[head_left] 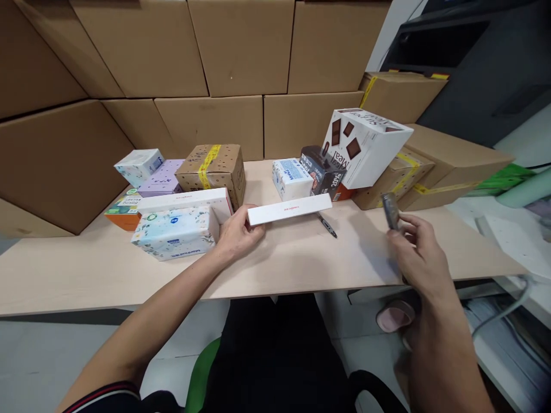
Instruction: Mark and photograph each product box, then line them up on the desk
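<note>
My left hand point(241, 232) grips the left end of a slim white box point(289, 210) with small red lettering, tilted slightly up to the right over the table. A small, narrow dark object point(391, 211) stands up from my right hand point(418, 246), pinched between thumb and fingers; it is blurred, so its kind is unclear. On the tabletop just beyond the white box lies a black pen point(327, 225). A floral tissue pack point(175, 232) sits left of my left hand, with another long white box point(185, 199) behind it.
A taped brown carton point(212, 169) and a purple box point(160, 178) stand at the left. A smaller tissue pack point(293, 179), a dark box point(322, 169) and a tilted white chocolate-print box point(365, 146) stand right of centre. Stacked cardboard boxes point(241, 46) wall the back.
</note>
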A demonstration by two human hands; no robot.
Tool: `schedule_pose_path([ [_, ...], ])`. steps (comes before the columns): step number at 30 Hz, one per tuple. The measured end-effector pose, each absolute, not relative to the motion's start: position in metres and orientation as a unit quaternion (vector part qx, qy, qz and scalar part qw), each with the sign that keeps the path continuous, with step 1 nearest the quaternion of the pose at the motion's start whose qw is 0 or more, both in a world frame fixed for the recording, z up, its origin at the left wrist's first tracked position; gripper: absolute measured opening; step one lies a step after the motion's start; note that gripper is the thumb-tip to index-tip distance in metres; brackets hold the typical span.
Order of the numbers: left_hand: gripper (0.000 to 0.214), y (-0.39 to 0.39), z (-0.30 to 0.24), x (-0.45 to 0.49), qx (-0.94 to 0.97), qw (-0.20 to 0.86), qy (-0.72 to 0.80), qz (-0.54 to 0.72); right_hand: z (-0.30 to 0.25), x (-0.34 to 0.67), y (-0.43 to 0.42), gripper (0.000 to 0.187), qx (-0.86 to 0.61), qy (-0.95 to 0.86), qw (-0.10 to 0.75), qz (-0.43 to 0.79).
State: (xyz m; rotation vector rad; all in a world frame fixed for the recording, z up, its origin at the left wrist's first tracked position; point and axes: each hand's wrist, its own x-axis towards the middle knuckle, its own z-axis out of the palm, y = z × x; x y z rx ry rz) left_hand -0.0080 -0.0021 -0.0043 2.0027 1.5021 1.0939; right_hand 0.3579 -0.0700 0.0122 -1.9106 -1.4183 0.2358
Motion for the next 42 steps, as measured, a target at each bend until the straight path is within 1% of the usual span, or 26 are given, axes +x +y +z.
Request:
schedule_pose_path([
  [1, 0.034, -0.003, -0.003, -0.007, 0.720, 0.191, 0.546, 0.383, 0.008, 0.364, -0.069, 0.067, -0.758, -0.572, 0.311, 0.044],
  [3, 0.038, -0.006, 0.000, -0.006, 0.719, 0.163, 0.569, 0.365, 0.000, 0.372, -0.067, 0.070, -0.778, -0.586, 0.227, 0.007],
  [6, 0.060, -0.010, 0.003, -0.005, 0.715, 0.113, 0.596, 0.349, -0.006, 0.374, -0.063, 0.074, -0.802, -0.585, 0.117, 0.004],
  [8, 0.075, -0.013, 0.006, -0.007, 0.724, 0.079, 0.585, 0.357, -0.007, 0.373, -0.060, 0.074, -0.808, -0.584, 0.077, 0.014],
  [9, 0.078, -0.015, 0.008, -0.008, 0.734, 0.060, 0.568, 0.367, -0.008, 0.373, -0.059, 0.074, -0.812, -0.580, 0.065, 0.016],
  [11, 0.069, -0.020, 0.011, -0.010, 0.759, 0.014, 0.518, 0.394, -0.009, 0.373, -0.057, 0.074, -0.815, -0.577, 0.052, 0.022],
  [13, 0.053, -0.024, 0.015, -0.014, 0.777, -0.037, 0.470, 0.416, -0.010, 0.374, -0.055, 0.075, -0.815, -0.578, 0.046, 0.022],
  [15, 0.041, -0.027, 0.018, -0.018, 0.776, -0.083, 0.456, 0.427, -0.013, 0.376, -0.054, 0.074, -0.814, -0.579, 0.043, 0.019],
  [17, 0.035, -0.029, 0.020, -0.020, 0.757, -0.119, 0.477, 0.431, -0.015, 0.378, -0.055, 0.075, -0.811, -0.583, 0.046, 0.018],
  [20, 0.032, -0.028, 0.021, -0.018, 0.725, -0.146, 0.527, 0.419, -0.015, 0.376, -0.055, 0.076, -0.810, -0.582, 0.070, 0.007],
  [22, 0.033, -0.026, 0.020, -0.014, 0.715, -0.147, 0.557, 0.397, -0.010, 0.367, -0.055, 0.075, -0.795, -0.596, 0.110, -0.026],
  [24, 0.035, -0.023, 0.019, -0.008, 0.710, -0.139, 0.582, 0.370, 0.000, 0.351, -0.051, 0.068, -0.751, -0.639, 0.159, -0.049],
  [27, 0.038, -0.020, 0.016, 0.000, 0.707, -0.127, 0.615, 0.327, 0.021, 0.315, -0.037, 0.055, -0.658, -0.721, 0.216, -0.028],
  [29, 0.044, -0.019, 0.014, 0.004, 0.718, -0.119, 0.619, 0.296, 0.034, 0.287, -0.020, 0.050, -0.604, -0.764, 0.225, -0.010],
  [31, 0.051, -0.018, 0.012, 0.005, 0.742, -0.111, 0.602, 0.272, 0.043, 0.260, 0.001, 0.045, -0.581, -0.786, 0.214, -0.002],
  [33, 0.056, -0.016, 0.008, 0.004, 0.764, -0.105, 0.579, 0.265, 0.047, 0.236, 0.025, 0.049, -0.588, -0.785, 0.196, -0.014],
  [38, 0.059, 0.000, 0.002, -0.002, 0.772, -0.099, 0.580, 0.241, 0.040, 0.196, 0.075, 0.070, -0.651, -0.739, 0.175, -0.016],
  [40, 0.060, 0.004, 0.005, -0.001, 0.761, -0.092, 0.608, 0.208, 0.035, 0.187, 0.087, 0.073, -0.666, -0.728, 0.162, -0.017],
  [42, 0.062, 0.004, 0.009, 0.001, 0.754, -0.088, 0.627, 0.177, 0.032, 0.182, 0.093, 0.071, -0.678, -0.719, 0.147, -0.039],
])
